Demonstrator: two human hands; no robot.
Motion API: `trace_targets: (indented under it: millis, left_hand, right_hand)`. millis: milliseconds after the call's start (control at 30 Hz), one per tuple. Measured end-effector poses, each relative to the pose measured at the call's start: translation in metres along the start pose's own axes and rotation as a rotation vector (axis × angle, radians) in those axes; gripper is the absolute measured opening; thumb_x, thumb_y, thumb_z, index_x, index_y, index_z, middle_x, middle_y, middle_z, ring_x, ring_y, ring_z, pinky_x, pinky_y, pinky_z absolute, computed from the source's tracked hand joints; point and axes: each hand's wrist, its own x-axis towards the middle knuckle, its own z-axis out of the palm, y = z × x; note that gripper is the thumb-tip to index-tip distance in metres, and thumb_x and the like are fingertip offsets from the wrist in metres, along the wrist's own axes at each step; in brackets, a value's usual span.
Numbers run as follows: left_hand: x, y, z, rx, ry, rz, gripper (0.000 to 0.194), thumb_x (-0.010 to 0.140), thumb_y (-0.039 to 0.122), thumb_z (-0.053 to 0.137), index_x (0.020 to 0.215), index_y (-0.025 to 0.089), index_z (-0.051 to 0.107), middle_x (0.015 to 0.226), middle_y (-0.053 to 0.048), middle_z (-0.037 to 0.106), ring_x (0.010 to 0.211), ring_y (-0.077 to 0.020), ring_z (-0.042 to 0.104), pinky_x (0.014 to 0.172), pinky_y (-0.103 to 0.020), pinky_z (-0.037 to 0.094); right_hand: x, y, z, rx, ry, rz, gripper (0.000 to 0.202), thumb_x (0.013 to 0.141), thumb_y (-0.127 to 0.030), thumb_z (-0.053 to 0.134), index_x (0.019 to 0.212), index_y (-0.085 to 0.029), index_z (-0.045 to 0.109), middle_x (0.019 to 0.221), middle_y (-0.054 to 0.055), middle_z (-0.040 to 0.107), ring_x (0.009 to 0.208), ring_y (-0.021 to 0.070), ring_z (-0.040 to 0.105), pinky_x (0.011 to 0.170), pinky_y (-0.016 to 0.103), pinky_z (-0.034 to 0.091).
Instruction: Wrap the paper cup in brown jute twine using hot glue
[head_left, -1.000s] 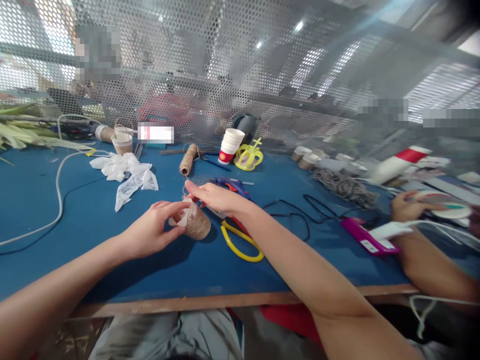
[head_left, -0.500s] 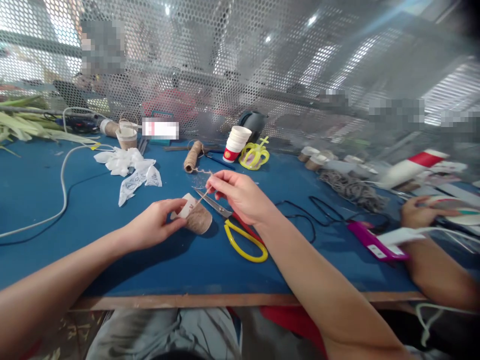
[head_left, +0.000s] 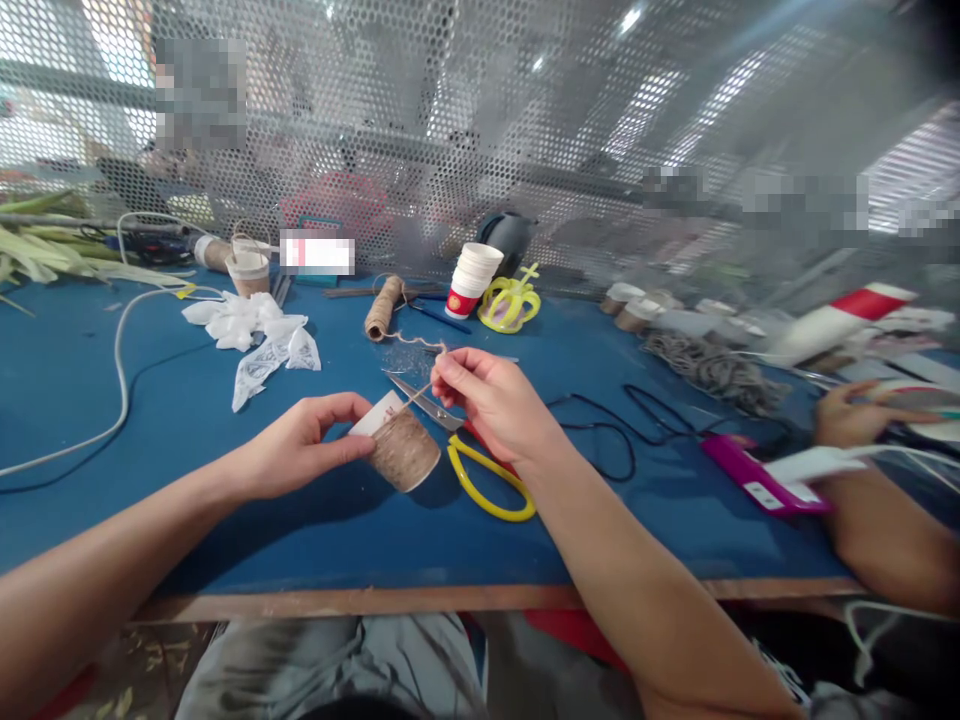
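Note:
A paper cup, mostly wrapped in brown twine with a bare white part near its rim, lies tilted in my left hand, whose fingers and thumb grip the rim end. My right hand pinches the twine a little up and right of the cup, and a short stretch runs taut between them. From that pinch the strand trails back to the twine roll. Scissors with yellow and red handles lie open on the table, partly under my right hand.
On the blue table are white plastic bags, stacked cups, a yellow crown-like piece, black cord, grey yarn and a purple device. Another person's hand is at the right. A perforated screen stands behind.
The cup has turned and shifted slightly right, showing more of its wrapped side. My right hand has moved a little right with the twine. The other person's hand has shifted slightly.

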Motion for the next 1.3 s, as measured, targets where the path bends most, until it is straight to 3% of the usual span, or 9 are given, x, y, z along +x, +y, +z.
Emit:
trace_targets:
  millis: [367, 900, 1100, 1300]
  left_hand:
    - [-0.004, -0.001, -0.001, 0.018, -0.027, 0.042, 0.020, 0.081, 0.028, 0.052, 0.093, 0.013, 0.057, 0.089, -0.004, 0.061, 0.084, -0.0145, 0.054, 0.078, -0.026, 0.044]
    - [-0.007, 0.002, -0.001, 0.079, -0.066, 0.180, 0.016, 0.084, 0.023, 0.049, 0.095, 0.014, 0.057, 0.095, -0.006, 0.063, 0.092, -0.0163, 0.056, 0.083, -0.027, 0.043]
    - [-0.007, 0.001, -0.001, 0.106, -0.066, 0.217, 0.014, 0.084, 0.022, 0.049, 0.093, 0.015, 0.056, 0.098, -0.006, 0.062, 0.089, -0.0144, 0.055, 0.086, -0.027, 0.042]
    - [-0.007, 0.003, -0.004, 0.186, -0.077, 0.148, 0.018, 0.082, 0.027, 0.052, 0.096, 0.016, 0.055, 0.097, -0.004, 0.061, 0.093, -0.0164, 0.054, 0.086, -0.028, 0.042]
  right_hand:
    - [-0.004, 0.002, 0.003, -0.025, -0.001, 0.073, 0.020, 0.070, -0.033, 0.063, 0.066, -0.016, 0.054, 0.059, -0.003, 0.054, 0.053, 0.0071, 0.045, 0.053, 0.024, 0.034]
    - [-0.010, 0.012, 0.012, -0.123, -0.113, 0.074, 0.021, 0.074, -0.036, 0.058, 0.071, -0.016, 0.051, 0.065, -0.003, 0.054, 0.058, 0.0089, 0.047, 0.057, 0.024, 0.037]
    - [-0.018, 0.012, 0.017, -0.310, -0.136, 0.038, 0.022, 0.082, -0.038, 0.047, 0.074, -0.018, 0.048, 0.067, -0.004, 0.047, 0.062, 0.0108, 0.043, 0.057, 0.024, 0.034]
    - [-0.019, 0.012, 0.018, -0.546, -0.079, -0.070, 0.019, 0.087, -0.034, 0.038, 0.075, -0.020, 0.042, 0.068, -0.002, 0.047, 0.064, 0.0133, 0.046, 0.058, 0.026, 0.035]
